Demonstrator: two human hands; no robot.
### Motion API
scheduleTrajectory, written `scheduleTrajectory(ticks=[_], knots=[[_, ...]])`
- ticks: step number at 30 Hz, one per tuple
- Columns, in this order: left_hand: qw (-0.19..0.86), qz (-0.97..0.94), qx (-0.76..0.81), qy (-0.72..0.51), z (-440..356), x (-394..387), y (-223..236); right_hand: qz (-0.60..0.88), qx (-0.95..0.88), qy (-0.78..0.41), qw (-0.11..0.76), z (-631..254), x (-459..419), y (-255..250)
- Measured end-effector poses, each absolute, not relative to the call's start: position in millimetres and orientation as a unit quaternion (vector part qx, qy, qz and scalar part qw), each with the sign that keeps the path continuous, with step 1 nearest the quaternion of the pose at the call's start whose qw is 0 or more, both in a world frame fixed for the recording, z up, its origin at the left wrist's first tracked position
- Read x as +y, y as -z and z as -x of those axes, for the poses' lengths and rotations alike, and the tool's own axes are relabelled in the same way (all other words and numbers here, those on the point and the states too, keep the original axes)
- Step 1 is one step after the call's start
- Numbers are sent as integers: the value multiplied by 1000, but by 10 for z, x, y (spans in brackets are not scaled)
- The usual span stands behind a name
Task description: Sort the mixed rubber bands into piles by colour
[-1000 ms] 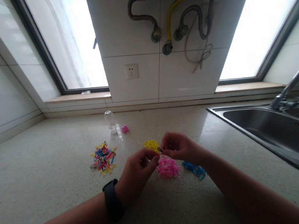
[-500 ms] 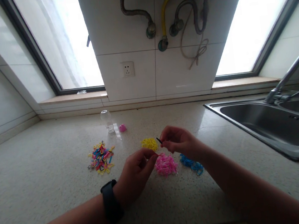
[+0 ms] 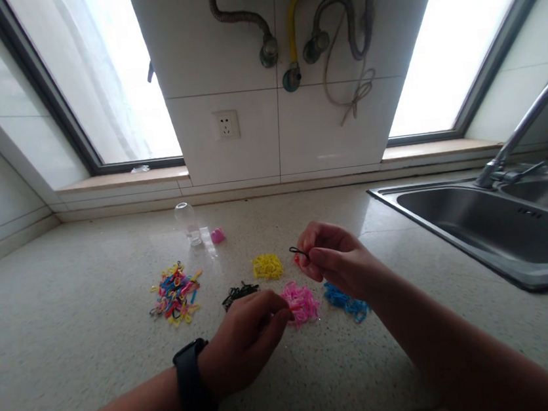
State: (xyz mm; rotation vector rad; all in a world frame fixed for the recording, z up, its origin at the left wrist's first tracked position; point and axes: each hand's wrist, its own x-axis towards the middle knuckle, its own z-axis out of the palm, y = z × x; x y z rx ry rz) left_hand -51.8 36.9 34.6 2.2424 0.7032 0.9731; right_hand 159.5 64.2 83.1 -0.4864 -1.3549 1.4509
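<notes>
My right hand (image 3: 332, 250) pinches a small black rubber band (image 3: 297, 250), its loop sticking out to the left of the fingertips. My left hand (image 3: 251, 333), with a dark watch on the wrist, is closed at the fingertips on a reddish rubber band (image 3: 295, 307), low over the pile of pink rubber bands (image 3: 305, 301). Behind the left hand lies a pile of black bands (image 3: 239, 293), partly covered by it. Yellow bands (image 3: 268, 266) are heaped farther back. Blue bands (image 3: 347, 303) lie below the right hand. A bit of red (image 3: 297, 260) shows behind the right fingers.
A mixed-colour pile of rubber bands (image 3: 176, 294) lies on the left of the speckled counter (image 3: 95, 331). Behind it stand a clear bottle (image 3: 188, 225) and a pink cap (image 3: 217, 235). A steel sink (image 3: 459, 230) with a faucet (image 3: 514, 145) is at the right.
My left hand has moved down and slightly left, uncovering the black pile. My right hand has turned, so the black band's loop shows more. The view has shifted slightly right.
</notes>
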Motion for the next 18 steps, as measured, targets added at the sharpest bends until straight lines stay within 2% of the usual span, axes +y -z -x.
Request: scheduleTrajectory(ticks=[5, 18], knots=[[267, -869, 205, -363, 512, 344, -385, 162, -563, -610, 533, -1606, 639, -837], [271, -868, 197, -366, 520, 355, -361, 141, -565, -612, 535, -1639, 658, -827]])
